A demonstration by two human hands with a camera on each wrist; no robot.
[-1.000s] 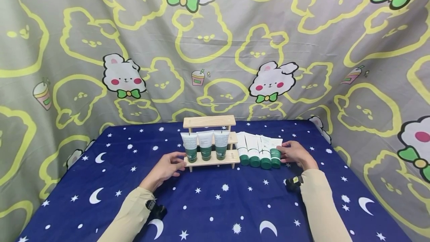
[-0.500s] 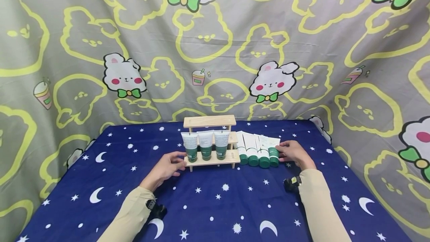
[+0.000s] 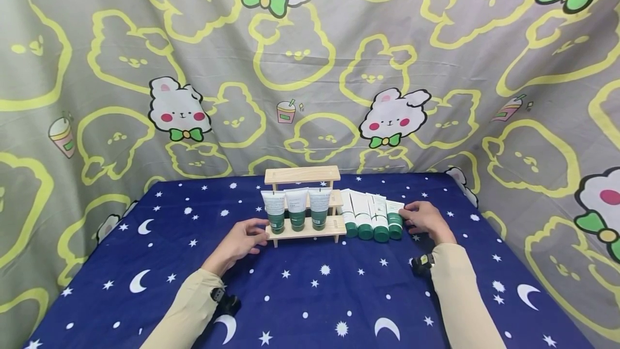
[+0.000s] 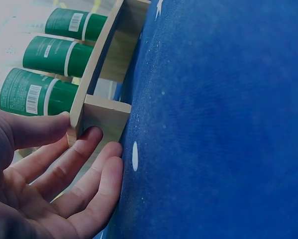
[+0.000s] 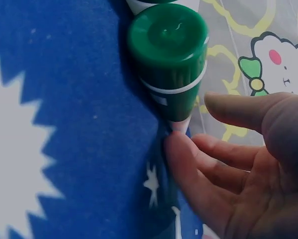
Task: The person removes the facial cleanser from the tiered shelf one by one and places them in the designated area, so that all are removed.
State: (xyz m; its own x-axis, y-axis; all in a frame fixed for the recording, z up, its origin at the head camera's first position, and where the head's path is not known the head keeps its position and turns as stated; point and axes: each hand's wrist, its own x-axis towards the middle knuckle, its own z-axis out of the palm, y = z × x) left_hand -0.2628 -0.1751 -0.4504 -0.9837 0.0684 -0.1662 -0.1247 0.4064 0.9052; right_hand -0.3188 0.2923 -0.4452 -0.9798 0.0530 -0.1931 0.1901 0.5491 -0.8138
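A tiered wooden shelf (image 3: 302, 175) stands on the table. Three white-and-green squeeze tubes (image 3: 297, 211) stand cap-down in a row on its lowest step. At the left end of that step, my left hand (image 3: 242, 238) pinches the wood; in the left wrist view the thumb lies at the board's edge and fingertips touch its leg. Several similar tubes (image 3: 372, 217) lie side by side right of the shelf, green caps toward me. My right hand (image 3: 423, 220) is beside the rightmost tube (image 5: 168, 50), thumb apart from it, fingers loosely bent near its far end.
A dark blue cloth (image 3: 324, 295) with white moons and stars covers the table. Behind it and at both sides hangs a grey curtain (image 3: 310, 69) with cartoon animals. Each wrist carries a small black camera (image 3: 226, 301).
The lying tubes have shifted slightly left, up against the shelf's side. My right hand followed them, then let go of the rightmost tube. The left hand stays at the shelf.
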